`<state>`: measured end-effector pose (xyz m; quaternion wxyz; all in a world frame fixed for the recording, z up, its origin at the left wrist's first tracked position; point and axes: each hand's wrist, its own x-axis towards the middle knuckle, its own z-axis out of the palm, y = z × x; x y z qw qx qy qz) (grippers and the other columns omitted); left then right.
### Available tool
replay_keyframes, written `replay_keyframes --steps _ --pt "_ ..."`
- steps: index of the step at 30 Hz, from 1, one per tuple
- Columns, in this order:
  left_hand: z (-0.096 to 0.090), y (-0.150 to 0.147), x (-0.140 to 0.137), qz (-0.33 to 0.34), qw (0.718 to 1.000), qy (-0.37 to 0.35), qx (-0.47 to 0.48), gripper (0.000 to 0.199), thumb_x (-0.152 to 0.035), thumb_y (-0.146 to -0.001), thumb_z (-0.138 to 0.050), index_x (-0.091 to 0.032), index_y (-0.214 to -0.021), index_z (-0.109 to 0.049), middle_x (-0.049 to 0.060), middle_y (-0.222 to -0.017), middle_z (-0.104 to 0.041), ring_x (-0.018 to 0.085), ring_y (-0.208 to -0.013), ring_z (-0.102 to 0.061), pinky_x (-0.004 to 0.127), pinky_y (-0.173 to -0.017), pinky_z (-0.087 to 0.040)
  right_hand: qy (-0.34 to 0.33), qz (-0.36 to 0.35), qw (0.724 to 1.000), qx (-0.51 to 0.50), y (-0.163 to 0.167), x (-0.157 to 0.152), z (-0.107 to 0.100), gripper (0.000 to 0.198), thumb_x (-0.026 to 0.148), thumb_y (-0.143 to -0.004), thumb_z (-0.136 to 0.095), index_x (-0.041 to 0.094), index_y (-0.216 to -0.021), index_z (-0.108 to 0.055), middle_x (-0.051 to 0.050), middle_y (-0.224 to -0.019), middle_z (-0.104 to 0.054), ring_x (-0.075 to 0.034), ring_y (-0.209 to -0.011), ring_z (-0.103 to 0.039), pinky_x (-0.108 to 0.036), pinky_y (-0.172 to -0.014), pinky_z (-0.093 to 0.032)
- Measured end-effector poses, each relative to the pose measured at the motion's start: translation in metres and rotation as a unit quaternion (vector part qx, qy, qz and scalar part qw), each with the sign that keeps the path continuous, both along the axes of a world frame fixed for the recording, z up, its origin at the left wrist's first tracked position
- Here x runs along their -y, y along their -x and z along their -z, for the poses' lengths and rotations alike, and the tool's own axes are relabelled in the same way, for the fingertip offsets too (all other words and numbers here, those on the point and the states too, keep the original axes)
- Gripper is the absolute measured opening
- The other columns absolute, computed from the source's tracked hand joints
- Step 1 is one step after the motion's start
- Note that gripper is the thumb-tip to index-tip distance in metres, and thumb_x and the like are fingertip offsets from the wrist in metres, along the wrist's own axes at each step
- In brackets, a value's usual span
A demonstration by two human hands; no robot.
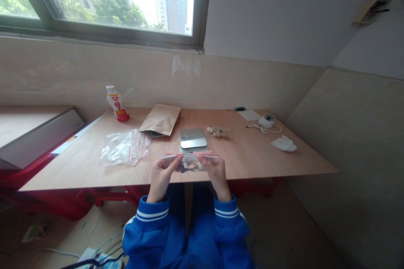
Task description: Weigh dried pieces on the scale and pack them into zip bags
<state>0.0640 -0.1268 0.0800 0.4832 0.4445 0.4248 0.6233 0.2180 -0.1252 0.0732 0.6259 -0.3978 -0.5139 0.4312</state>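
Both my hands grip a small clear zip bag (pixel 190 164) by its red-edged top, over the table's front edge. Pale and dark pieces, like small stones or shells, show inside it. My left hand (pixel 163 173) pinches the left part of the zip strip between thumb and fingers. On the other side, my right hand (pixel 216 172) pinches the right part in the same way. Just beyond the bag sits a digital scale (pixel 193 138) with a shiny plate. A second filled bag (pixel 219 132) of similar pieces lies to the right of the scale.
Flat clear zip bags (pixel 121 147) lie at the left, by a brown paper pouch (pixel 162 119) on its side. A red-and-white bottle (pixel 117 104) stands behind them. A small white fan-like device (pixel 266 121) with a cable, crumpled tissue (pixel 284 143) and a white card (pixel 249 115) are at the right.
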Motion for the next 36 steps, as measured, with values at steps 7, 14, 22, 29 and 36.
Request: replay_keyframes --steps 7,14,22,29,36 --pt "-0.008 -0.007 0.000 -0.046 0.999 -0.017 -0.005 0.025 -0.035 -0.065 -0.077 -0.012 -0.073 -0.070 0.001 -0.064 -0.065 0.012 -0.055 -0.061 0.023 -0.052 -0.053 -0.022 0.016 1.000 -0.013 0.003 0.001 -0.007 0.015 0.033 -0.078 -0.068 0.019 -0.080 -0.071 -0.003 -0.077 -0.072 -0.019 -0.075 -0.068 -0.030 -0.070 -0.055" --pt "-0.004 0.004 0.000 0.040 0.998 -0.008 -0.037 0.032 -0.036 -0.065 -0.077 -0.012 -0.085 -0.069 0.004 -0.071 -0.069 0.015 -0.058 -0.063 0.026 -0.054 -0.054 0.001 -0.074 0.997 -0.037 -0.001 0.000 0.003 0.033 0.035 -0.078 -0.069 0.021 -0.108 -0.066 -0.005 -0.098 -0.073 -0.023 -0.092 -0.069 -0.037 -0.083 -0.055" --pt "-0.007 0.000 0.000 0.026 0.998 -0.011 -0.054 0.027 -0.036 -0.067 -0.076 -0.011 -0.076 -0.069 0.002 -0.065 -0.064 0.013 -0.057 -0.061 0.023 -0.053 -0.051 0.039 -0.044 0.997 -0.040 0.008 -0.007 0.002 0.028 0.037 -0.071 -0.075 0.017 -0.090 -0.073 -0.006 -0.085 -0.075 -0.023 -0.080 -0.072 -0.033 -0.073 -0.059" --pt "0.004 0.002 -0.003 0.048 0.996 -0.036 -0.072 0.023 -0.034 -0.070 -0.074 -0.014 -0.079 -0.068 0.001 -0.069 -0.062 0.011 -0.056 -0.058 0.021 -0.051 -0.049 0.089 -0.054 0.994 -0.026 0.011 -0.006 0.007 0.040 0.046 -0.067 -0.075 0.014 -0.090 -0.074 -0.008 -0.078 -0.075 -0.024 -0.070 -0.071 -0.032 -0.061 -0.059" --pt "0.002 0.000 -0.004 0.020 0.996 -0.022 -0.083 0.028 -0.037 -0.069 -0.074 -0.012 -0.081 -0.069 0.002 -0.066 -0.065 0.012 -0.056 -0.060 0.023 -0.052 -0.051 0.095 -0.058 0.992 -0.067 0.010 -0.010 0.007 0.030 0.041 -0.065 -0.079 0.016 -0.080 -0.073 -0.005 -0.071 -0.074 -0.022 -0.066 -0.071 -0.030 -0.059 -0.060"
